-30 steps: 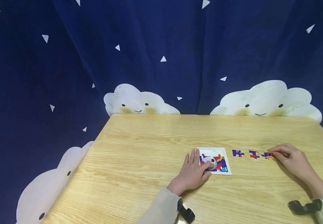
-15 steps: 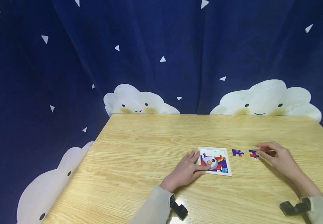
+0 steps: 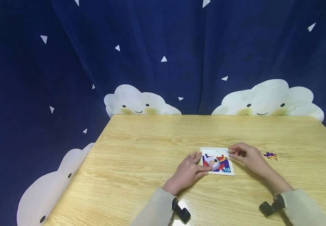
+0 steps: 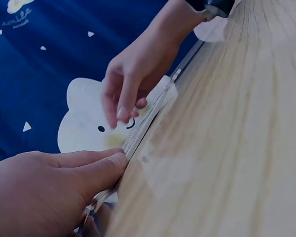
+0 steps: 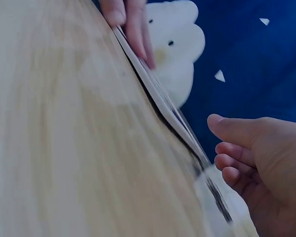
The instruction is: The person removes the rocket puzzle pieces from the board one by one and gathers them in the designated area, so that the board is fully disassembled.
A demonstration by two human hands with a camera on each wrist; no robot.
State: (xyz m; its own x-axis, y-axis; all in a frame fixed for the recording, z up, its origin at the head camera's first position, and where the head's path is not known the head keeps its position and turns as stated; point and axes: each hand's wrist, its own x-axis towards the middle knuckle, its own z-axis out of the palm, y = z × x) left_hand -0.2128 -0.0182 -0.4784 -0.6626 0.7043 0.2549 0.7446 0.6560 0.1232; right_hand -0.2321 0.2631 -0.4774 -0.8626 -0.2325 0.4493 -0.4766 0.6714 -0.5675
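My left hand (image 3: 189, 173), fingers stretched, rests over the left edge of the frame (image 3: 213, 147), onto its picture (image 3: 216, 164). Frame's on the right half of the table (image 3: 151, 141), wide room left and far. My right hand (image 3: 250, 158), fingers bent, is at frame's far right corner; can't tell if holding anything. Loose piece (image 3: 271, 156) farther right.

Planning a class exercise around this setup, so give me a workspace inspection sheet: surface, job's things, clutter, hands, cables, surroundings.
Surface: pale wood-grain table.
Job's things: white-rimmed puzzle tray, partly filled, white area bare at its far side; loose puzzle piece to its right; second piece mostly hidden by the right hand.
Clutter: nothing seen.
Hands: left hand rests on the tray's left side; right hand at its right edge, grip unclear.
Cables: nothing seen.
Surroundings: dark blue curtain with smiling clouds and white triangles.
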